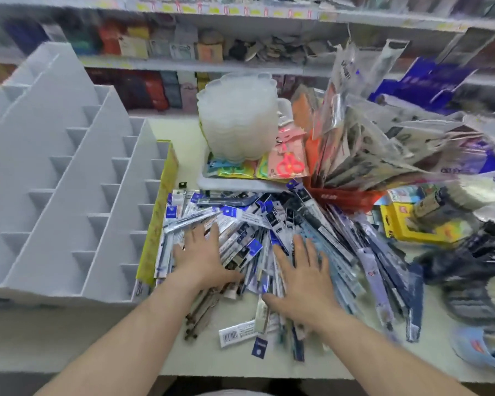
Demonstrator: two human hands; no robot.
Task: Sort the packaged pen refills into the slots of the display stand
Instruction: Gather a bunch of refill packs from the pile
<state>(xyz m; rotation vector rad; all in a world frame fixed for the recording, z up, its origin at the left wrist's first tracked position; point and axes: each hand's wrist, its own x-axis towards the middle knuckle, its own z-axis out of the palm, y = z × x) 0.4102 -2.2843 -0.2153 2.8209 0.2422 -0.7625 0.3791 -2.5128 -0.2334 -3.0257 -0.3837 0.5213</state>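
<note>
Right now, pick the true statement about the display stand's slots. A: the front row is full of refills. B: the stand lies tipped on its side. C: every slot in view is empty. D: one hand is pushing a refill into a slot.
C: the display stand shows only bare white slots, while both the left hand and right hand rest flat on the pile of refills beside it.

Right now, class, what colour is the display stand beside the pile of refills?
The display stand is plain white, with no pattern; the head view shows it best.
</note>
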